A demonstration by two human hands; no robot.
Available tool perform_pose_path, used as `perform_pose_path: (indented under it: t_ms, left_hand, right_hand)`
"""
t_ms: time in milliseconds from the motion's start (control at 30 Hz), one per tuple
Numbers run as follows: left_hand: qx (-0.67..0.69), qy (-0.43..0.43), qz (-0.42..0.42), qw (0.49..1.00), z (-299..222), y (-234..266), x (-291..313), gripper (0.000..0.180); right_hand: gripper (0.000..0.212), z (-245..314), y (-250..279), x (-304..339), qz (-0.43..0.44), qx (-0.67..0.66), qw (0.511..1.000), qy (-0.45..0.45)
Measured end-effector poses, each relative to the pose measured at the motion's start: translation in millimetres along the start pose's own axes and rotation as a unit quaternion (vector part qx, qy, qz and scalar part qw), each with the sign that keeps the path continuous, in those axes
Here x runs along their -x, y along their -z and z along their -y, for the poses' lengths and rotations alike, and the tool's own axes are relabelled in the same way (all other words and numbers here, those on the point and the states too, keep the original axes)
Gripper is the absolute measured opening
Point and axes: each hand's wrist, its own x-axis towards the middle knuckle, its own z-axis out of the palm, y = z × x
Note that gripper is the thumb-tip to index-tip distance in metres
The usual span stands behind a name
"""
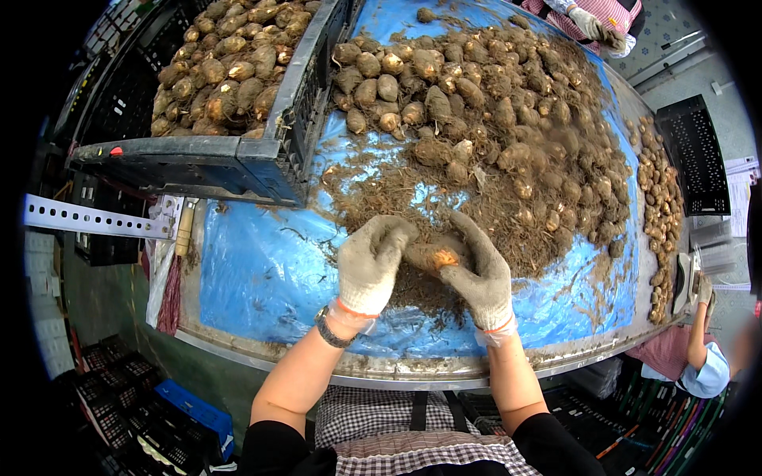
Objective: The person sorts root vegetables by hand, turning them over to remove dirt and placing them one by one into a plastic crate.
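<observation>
1. Tuber (427,255): between gloved hands, above blue sheet (262,262).
2. Left hand (373,260): fingers curled, holding its left end.
3. Right hand (482,276): half-open, thumb at orange end; cannot tell whether gripping.

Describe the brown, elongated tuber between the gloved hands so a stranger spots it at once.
Find the large, shiny blue plastic sheet. Toward its near edge, the left hand and right hand, in soiled white knit gloves, flank a brown, elongated tuber. Unlike the brown tubers heaped beyond, it sits between the hands, its bright orange end showing.
</observation>
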Motion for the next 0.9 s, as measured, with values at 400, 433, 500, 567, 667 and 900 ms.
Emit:
perform_pose_path:
  t_ms: [400, 433, 500, 567, 667, 900]
  left_hand:
    - [-0.158, -0.091, 0.06, 0.981, -3, -5, 5, 0.026]
    - [-0.155, -0.085, 0.043, 0.983, 3, -3, 3, 0.027]
    - [-0.136, -0.051, 0.026, 0.989, 14, -2, 1, 0.032]
    - [-0.099, 0.002, 0.029, 0.995, 20, -4, -1, 0.038]
    - [0.055, 0.091, 0.044, 0.993, 9, -6, 0, 0.039]
    - [0.148, 0.074, 0.11, 0.98, 4, -9, 4, 0.041]
  right_hand:
    - [0.07, 2, -1, 7, -0.013, 0.099, 0.992, 0.078]
    - [0.072, 0, -4, 11, -0.002, 0.154, 0.983, 0.104]
    - [0.074, 2, -7, 10, 0.004, 0.224, 0.965, 0.139]
    - [0.074, -5, -6, 8, -0.015, 0.179, 0.976, 0.123]
    - [0.072, -9, -8, 6, -0.039, 0.127, 0.987, 0.095]
    - [0.059, -10, -4, 2, -0.069, 0.104, 0.99, 0.073]
